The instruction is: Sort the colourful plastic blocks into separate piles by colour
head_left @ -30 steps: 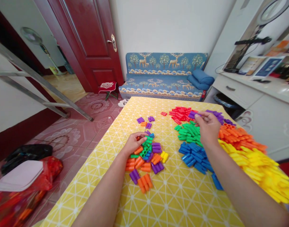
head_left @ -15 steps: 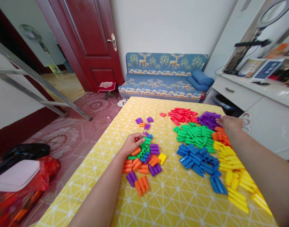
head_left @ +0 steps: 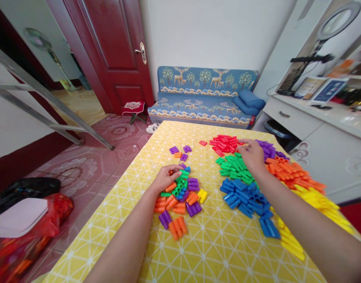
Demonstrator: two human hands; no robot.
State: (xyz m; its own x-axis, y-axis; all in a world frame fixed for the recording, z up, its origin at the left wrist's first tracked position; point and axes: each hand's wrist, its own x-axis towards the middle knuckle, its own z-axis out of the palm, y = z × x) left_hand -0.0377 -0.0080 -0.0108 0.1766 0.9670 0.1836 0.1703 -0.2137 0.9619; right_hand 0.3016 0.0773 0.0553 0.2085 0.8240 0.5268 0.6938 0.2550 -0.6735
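My left hand [head_left: 166, 177] rests on the left-hand mixed heap, its fingers curled and touching green plastic tube pieces [head_left: 182, 181]; a bit of orange shows under the fingers, but what they hold is hidden. Around it lie orange pieces [head_left: 177, 228], purple pieces [head_left: 193, 209] and yellow pieces [head_left: 202, 195]. Over the right side of the table, my right hand [head_left: 253, 157] hovers by the edge of the red pile [head_left: 224, 144], thumb and fingers slightly apart with no piece visible between them. Below it is the green pile [head_left: 234, 168]; the purple pile [head_left: 266, 149] lies just beyond.
Blue [head_left: 245, 198], orange [head_left: 292, 173] and yellow [head_left: 326, 204] piles lie on the right, partly behind my right forearm. A yellow patterned cloth [head_left: 204, 251] covers the table. A white cabinet [head_left: 319, 145] stands right, a blue sofa [head_left: 198, 102] beyond.
My right hand has moved left from the purple pile to the edge of the red pile, uncovering more orange and yellow pieces. My left hand stays in place.
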